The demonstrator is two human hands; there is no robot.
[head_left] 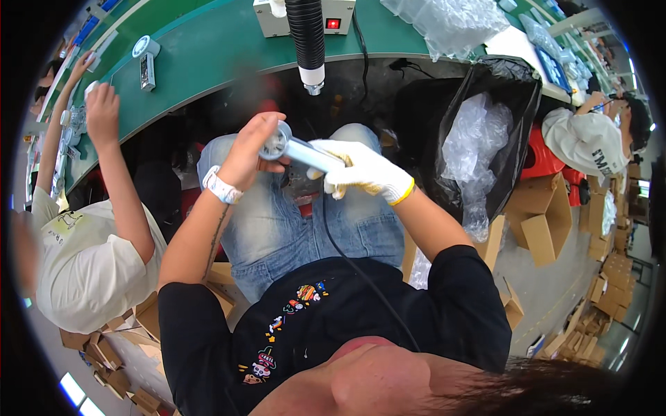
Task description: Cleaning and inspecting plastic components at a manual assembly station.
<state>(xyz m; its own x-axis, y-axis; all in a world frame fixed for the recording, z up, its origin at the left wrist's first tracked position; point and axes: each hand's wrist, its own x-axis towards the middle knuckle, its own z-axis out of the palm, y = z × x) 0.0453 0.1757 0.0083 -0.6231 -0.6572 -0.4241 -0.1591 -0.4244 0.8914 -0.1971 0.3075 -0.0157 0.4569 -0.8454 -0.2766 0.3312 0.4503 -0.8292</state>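
Above my lap I hold a pale grey-blue, tube-shaped device [304, 153] with a wider round head; its exact kind cannot be made out. My bare left hand [244, 147], with a light watch on the wrist, is closed around the round head. In a white knitted glove with a yellow cuff edge, my right hand [368, 170] grips the tube's other end and covers part of it. The device lies tilted, its head up and to the left. Just beyond it hangs a black corrugated hose [305, 31] with a white and metal tip [313, 84].
Along the far side curves a green worktable [208, 59], bearing a box with a red switch [333, 24], a round pale part [145, 47] and clear bags [451, 24]. A black bin bag [510, 83] stands right, near cardboard boxes [541, 218]. A co-worker [97, 256] sits close on my left.
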